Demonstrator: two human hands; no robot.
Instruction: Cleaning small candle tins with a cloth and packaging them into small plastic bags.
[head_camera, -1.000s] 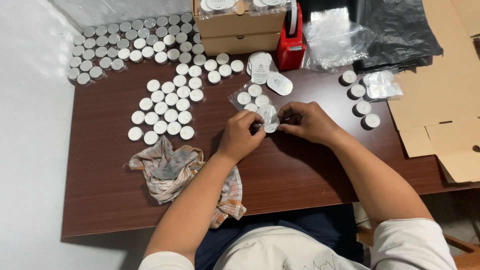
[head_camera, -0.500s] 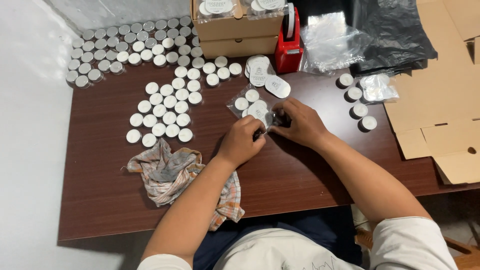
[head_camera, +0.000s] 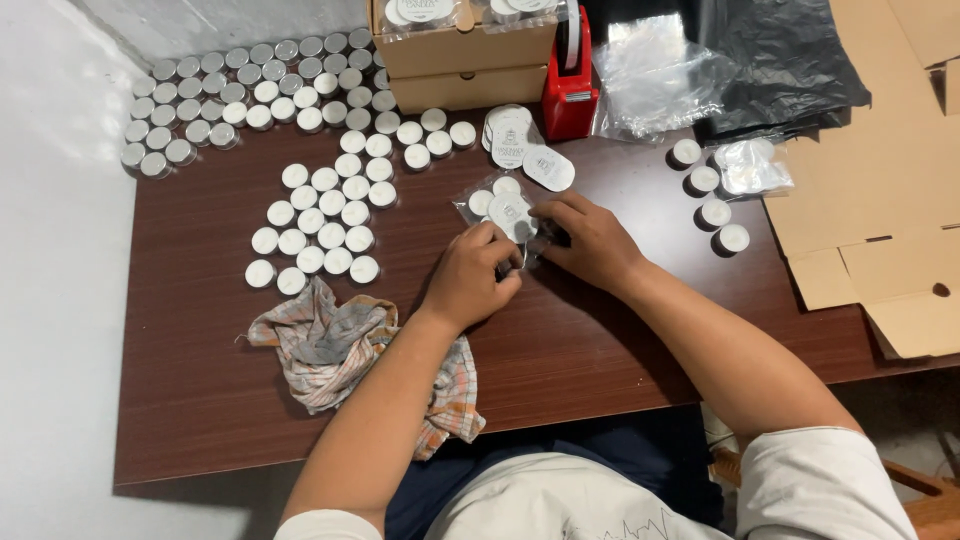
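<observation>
My left hand (head_camera: 475, 275) and my right hand (head_camera: 585, 238) meet over a small clear plastic bag (head_camera: 502, 208) that holds several white tealight candles and a round white label. Both hands pinch the near end of that bag on the dark brown table (head_camera: 200, 390). Fingers cover the bag's near edge. A loose group of white tealights (head_camera: 322, 218) lies to the left of my left hand.
Silver-cupped tealights (head_camera: 235, 95) fill the far left corner. Cardboard boxes (head_camera: 465, 60), a red tape dispenser (head_camera: 570, 85), round labels (head_camera: 520, 150), clear bags (head_camera: 655, 80) and black plastic (head_camera: 780, 55) sit at the back. Flat cardboard (head_camera: 880, 170) lies right, a checked cloth (head_camera: 340, 355) near left.
Both hands stay on the bag; my fingers have shifted slightly along its near end. The view has drifted a little.
</observation>
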